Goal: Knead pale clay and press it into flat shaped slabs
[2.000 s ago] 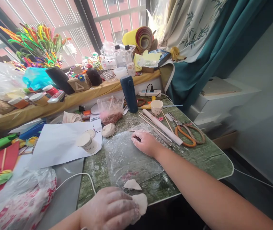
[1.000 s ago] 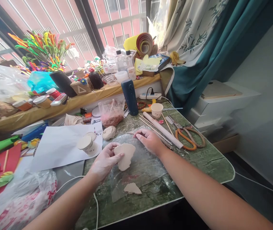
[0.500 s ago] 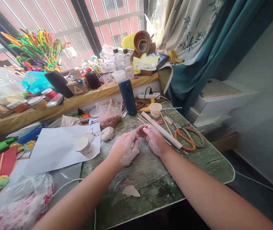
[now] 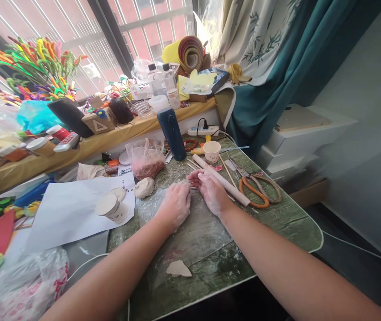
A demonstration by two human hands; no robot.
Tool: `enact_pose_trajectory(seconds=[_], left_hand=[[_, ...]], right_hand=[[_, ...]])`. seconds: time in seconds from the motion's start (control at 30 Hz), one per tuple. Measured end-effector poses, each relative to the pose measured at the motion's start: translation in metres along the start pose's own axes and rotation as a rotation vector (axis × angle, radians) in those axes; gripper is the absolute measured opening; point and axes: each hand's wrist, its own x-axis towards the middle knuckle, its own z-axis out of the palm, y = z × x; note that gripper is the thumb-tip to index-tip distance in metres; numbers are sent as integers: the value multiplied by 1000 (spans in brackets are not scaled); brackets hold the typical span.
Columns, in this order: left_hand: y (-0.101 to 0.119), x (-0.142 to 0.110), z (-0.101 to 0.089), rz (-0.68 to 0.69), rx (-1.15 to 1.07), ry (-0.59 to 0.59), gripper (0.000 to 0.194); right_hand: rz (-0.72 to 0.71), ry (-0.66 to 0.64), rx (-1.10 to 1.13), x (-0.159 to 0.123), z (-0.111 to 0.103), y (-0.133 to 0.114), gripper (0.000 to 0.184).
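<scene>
My left hand (image 4: pixel 175 205) and my right hand (image 4: pixel 212 191) are cupped close together at the far edge of a clear plastic sheet (image 4: pixel 197 232) on the green table (image 4: pixel 287 227). Both are dusted white. The flat clay piece that the left hand carried there is hidden between the palms. A small clay scrap (image 4: pixel 178 269) lies on the sheet's near end. A rounded clay lump (image 4: pixel 143 187) rests just left of the left hand. A white rolling stick (image 4: pixel 224 180) lies right beside my right hand.
Orange-handled scissors (image 4: pixel 257 189) and thin sticks lie to the right. A paper cup (image 4: pixel 211 151), a dark blue bottle (image 4: pixel 171 133) and a plastic bag (image 4: pixel 146 160) stand behind. A tipped cup (image 4: pixel 108 207) sits on white paper (image 4: pixel 70 209). The window ledge is cluttered.
My left hand lifted the flat clay piece from the near table edge and carried it to my right hand. Both hands now close round it; the small scrap stayed behind.
</scene>
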Motion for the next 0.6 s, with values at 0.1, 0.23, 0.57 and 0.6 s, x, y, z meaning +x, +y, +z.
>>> enact_pose_trajectory(seconds=[0.1,0.23,0.57,0.6], left_hand=[[-3,2,4,57,22,-60,19],[-16,6,-7,-26,-13,34,20],[-15,-1,-25,65,49,-106,19],[-13,-5,-34,63,-14,-92,19]], right_hand=[[-10,46,-9,1,-1,0,27],[-9,40,18,1,-1,0,27],[-3,-25,28,-1,0,-1,26],[5,-28,17,-1,0,0,26]])
